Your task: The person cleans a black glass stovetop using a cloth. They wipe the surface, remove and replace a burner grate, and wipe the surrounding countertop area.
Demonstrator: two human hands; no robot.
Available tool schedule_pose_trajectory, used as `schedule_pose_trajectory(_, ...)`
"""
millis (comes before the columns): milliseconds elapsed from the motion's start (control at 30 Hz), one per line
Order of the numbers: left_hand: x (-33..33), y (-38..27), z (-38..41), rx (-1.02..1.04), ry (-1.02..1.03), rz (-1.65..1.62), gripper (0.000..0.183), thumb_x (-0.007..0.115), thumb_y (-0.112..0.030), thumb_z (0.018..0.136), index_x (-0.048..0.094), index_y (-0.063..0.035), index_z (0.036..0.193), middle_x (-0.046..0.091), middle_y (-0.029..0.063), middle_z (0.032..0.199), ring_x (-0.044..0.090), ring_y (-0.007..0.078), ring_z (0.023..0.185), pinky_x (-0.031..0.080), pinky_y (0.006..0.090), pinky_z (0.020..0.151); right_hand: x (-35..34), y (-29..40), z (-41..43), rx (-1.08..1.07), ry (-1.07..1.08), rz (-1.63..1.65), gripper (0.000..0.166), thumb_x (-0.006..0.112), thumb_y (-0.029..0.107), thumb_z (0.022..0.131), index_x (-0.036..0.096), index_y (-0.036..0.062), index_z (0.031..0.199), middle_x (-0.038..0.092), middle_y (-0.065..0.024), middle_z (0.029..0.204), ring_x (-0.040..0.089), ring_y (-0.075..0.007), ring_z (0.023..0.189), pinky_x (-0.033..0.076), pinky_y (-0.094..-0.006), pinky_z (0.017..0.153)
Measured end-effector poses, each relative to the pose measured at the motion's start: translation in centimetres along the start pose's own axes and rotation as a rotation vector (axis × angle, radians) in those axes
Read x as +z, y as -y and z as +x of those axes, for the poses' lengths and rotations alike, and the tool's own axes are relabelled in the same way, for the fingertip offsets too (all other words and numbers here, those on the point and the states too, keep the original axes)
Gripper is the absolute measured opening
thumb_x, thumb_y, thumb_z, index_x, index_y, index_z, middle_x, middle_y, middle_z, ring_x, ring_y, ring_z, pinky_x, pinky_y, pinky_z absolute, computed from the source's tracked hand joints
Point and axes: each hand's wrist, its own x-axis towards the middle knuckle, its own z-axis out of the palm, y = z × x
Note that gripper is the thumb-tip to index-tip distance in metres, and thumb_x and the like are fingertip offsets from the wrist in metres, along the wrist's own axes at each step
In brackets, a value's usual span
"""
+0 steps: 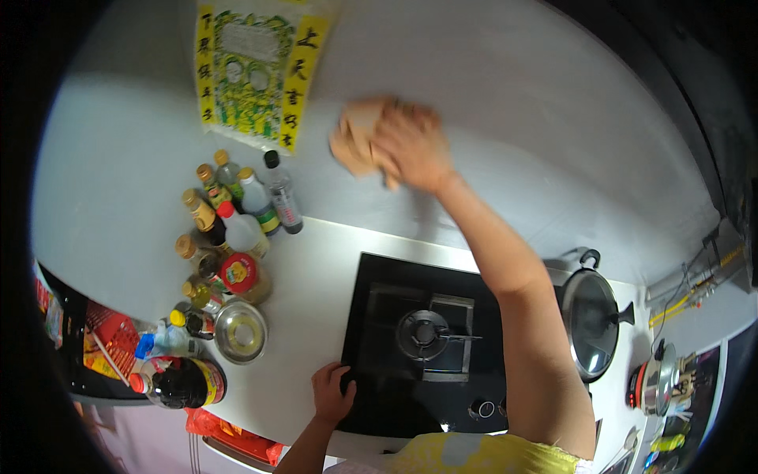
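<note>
My right hand presses a tan cloth against the grey wall behind the stove; both are blurred. The right arm reaches across a black glass gas cooktop and hides part of it. One burner with a metal pan support shows left of the arm. My left hand holds nothing and rests at the cooktop's front left edge, thumb apart from the fingers. A printed yellow and green poster bearing writing hangs on the wall, left of the cloth.
Several sauce and seasoning bottles crowd the counter's left side. Near them are a red-lidded jar, a steel bowl and a large dark bottle. A glass-lidded wok stands right of the arm, with a steel pot beyond.
</note>
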Motion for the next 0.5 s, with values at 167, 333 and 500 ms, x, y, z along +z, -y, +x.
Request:
schedule_pose_trajectory(167, 0.0, 0.3, -0.3, -0.033, 0.032, 0.025, 0.043, 0.074, -0.010, 0.079, 0.059, -0.0087, 0.120, 0.053, 0.0150, 0.128, 0.048, 0.0360, 0.121, 0.035, 0.0496, 0.105, -9.8, -8.4, 1.4, 0.205, -0.288, -0.460, 0.048, 0.061, 0.044, 0.086, 0.062, 0.0290, 0.131, 0.050, 0.0017, 0.146, 0.039, -0.0255, 0.140, 0.026, -0.0536, 0.110)
schedule_pose_trajectory(333, 0.0, -0.1, -0.3, -0.011, 0.028, 0.011, 0.042, 0.073, -0.011, 0.080, 0.059, -0.0086, 0.120, 0.053, 0.0164, 0.128, 0.048, 0.0367, 0.121, 0.035, 0.0499, 0.105, -14.4, -18.0, -11.8, 0.419, -0.518, -0.578, 0.056, 0.051, 0.051, 0.093, 0.053, 0.0204, 0.140, 0.043, -0.0131, 0.152, 0.034, -0.0377, 0.140, 0.024, -0.0581, 0.109)
schedule_pose_trajectory(500, 0.8, 0.0, -0.3, -0.026, 0.050, 0.044, 0.041, 0.072, -0.014, 0.080, 0.059, -0.0089, 0.119, 0.054, 0.0161, 0.126, 0.050, 0.0366, 0.119, 0.035, 0.0502, 0.104, -11.4, -20.2, -8.8, 0.730, -0.814, -1.206, 0.079, 0.052, 0.061, 0.092, 0.043, 0.0014, 0.143, 0.044, -0.0293, 0.141, 0.037, -0.0491, 0.133, 0.029, -0.0602, 0.111)
